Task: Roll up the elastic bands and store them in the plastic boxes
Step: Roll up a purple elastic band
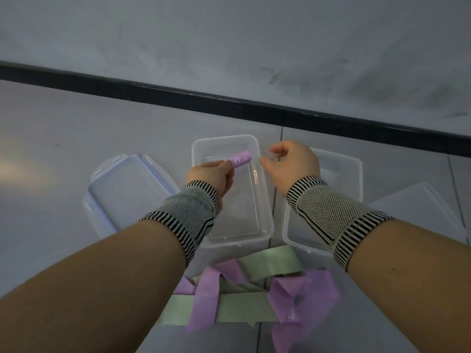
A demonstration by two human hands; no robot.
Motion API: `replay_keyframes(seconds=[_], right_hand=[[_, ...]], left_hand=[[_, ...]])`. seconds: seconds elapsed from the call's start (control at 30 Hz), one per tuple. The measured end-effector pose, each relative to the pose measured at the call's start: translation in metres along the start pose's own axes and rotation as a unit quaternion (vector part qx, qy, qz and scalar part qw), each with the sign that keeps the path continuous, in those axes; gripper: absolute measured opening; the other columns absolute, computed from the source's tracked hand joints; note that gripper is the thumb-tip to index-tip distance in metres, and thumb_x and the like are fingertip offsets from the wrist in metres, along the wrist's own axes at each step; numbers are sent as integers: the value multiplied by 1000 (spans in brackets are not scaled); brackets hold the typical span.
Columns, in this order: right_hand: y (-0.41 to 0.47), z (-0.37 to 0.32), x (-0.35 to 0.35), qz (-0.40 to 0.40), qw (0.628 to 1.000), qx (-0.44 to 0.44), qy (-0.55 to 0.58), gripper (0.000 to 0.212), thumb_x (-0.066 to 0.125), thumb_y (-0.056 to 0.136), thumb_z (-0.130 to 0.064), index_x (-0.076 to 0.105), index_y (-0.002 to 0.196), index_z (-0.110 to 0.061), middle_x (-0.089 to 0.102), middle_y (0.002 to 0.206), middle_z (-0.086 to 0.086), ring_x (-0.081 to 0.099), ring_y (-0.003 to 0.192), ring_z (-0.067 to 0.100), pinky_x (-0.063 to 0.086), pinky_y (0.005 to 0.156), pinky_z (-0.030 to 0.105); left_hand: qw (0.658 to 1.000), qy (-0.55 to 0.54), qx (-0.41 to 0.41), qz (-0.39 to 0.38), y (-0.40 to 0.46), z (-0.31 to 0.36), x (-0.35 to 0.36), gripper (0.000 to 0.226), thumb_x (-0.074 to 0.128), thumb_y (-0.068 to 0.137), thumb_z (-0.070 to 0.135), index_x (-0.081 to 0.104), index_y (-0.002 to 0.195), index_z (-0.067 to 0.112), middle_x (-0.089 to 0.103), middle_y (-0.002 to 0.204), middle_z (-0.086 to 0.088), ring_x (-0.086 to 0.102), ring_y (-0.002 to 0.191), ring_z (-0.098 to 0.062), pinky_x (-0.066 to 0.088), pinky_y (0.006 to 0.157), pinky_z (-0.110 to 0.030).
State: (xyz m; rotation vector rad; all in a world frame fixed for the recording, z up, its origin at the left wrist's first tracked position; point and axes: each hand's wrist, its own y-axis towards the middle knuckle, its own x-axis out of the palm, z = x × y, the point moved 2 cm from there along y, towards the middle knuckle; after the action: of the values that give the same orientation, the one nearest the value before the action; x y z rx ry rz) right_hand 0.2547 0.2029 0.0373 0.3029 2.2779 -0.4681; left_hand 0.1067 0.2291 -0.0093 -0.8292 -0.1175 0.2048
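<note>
My left hand [212, 175] pinches one end of a rolled purple elastic band [241, 159] and holds it over the far end of the middle clear plastic box [265, 212]. Nothing else lies in that box. My right hand [290, 165] hovers just right of the roll with loosely curled fingers, holding nothing and apart from the band. A second clear box [354, 169] stands to the right, partly hidden by my right wrist. Loose purple bands [303, 299] and pale green bands [270, 261] lie tangled on the floor near me.
A bluish box lid [127, 192] lies on the floor left of the middle box. Another clear lid [420, 205] lies at the far right. A black skirting strip [229, 103] runs along the wall behind the boxes. The floor is grey tile.
</note>
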Motion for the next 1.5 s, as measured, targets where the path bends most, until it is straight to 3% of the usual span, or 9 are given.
replay_keyframes(seconds=[0.17, 0.3, 0.4, 0.6, 1.0, 1.13, 1.33, 1.4, 1.5], right_hand=[[21, 18, 20, -56, 991, -24, -119, 61, 62, 88, -38, 38, 140, -17, 47, 132, 7, 53, 114, 21, 43, 92, 31], [28, 29, 36, -102, 981, -76, -149, 47, 59, 91, -27, 43, 134, -17, 61, 94, 1, 60, 91, 21, 49, 81, 31], [27, 36, 45, -99, 984, -84, -118, 45, 57, 91, -19, 44, 134, -18, 62, 87, 2, 62, 85, 21, 51, 81, 31], [-6, 43, 55, -110, 991, -64, -44, 56, 58, 90, -19, 37, 141, -25, 59, 71, -3, 59, 66, 12, 56, 80, 32], [-18, 49, 53, -89, 993, -76, -30, 52, 59, 90, -20, 41, 139, -26, 56, 65, -6, 55, 61, 7, 51, 72, 24], [-11, 43, 54, -114, 987, -76, -80, 53, 52, 94, -22, 33, 143, -23, 54, 67, -2, 52, 58, 10, 47, 65, 27], [29, 4, 30, -91, 990, -45, -100, 32, 53, 92, -22, 62, 120, -6, 66, 113, 12, 61, 105, 26, 45, 92, 30], [45, -8, 24, -101, 992, -26, -71, 21, 56, 90, -21, 69, 99, -8, 68, 93, 10, 63, 91, 25, 49, 79, 28], [61, -18, 18, -91, 995, 2, -43, 12, 59, 87, -21, 65, 85, -10, 57, 73, 4, 57, 70, 20, 45, 61, 23]], left_hand=[[990, 123, 36, 53, 47, -8, 10, 12, 70, 79, 17, 71, 68, 18, 65, 66, -2, 59, 65, -20, 57, 78, -35], [971, 222, 63, 63, 65, -13, 15, 30, 76, 73, 37, 63, 54, 18, 64, 61, -1, 52, 54, -19, 47, 59, -27], [974, 208, 71, 59, 76, -21, 24, 26, 76, 71, 28, 66, 50, 17, 72, 70, -8, 58, 59, -21, 59, 74, -37], [979, 181, 63, 73, 85, -33, 18, 18, 73, 74, 20, 66, 58, 18, 71, 72, -10, 70, 81, -31, 57, 82, -44], [960, 250, 103, 69, 73, -41, 9, 14, 69, 81, 27, 74, 87, 16, 67, 74, -2, 59, 64, -18, 51, 70, -24], [931, 343, 119, 45, 61, -28, 3, 20, 64, 83, 30, 69, 69, 17, 69, 77, -8, 63, 72, -25, 55, 74, -29], [898, 377, 228, 25, 32, 34, -1, 15, 66, 83, 28, 68, 69, 25, 72, 82, -5, 68, 77, -21, 57, 76, -32], [922, 333, 198, -1, 30, 53, -1, 12, 67, 84, 24, 70, 86, 12, 70, 85, -6, 67, 80, -20, 56, 84, -34], [942, 298, 149, -47, 24, 74, 4, 20, 61, 89, 17, 56, 71, 11, 59, 69, 0, 58, 64, -10, 52, 79, -25]])
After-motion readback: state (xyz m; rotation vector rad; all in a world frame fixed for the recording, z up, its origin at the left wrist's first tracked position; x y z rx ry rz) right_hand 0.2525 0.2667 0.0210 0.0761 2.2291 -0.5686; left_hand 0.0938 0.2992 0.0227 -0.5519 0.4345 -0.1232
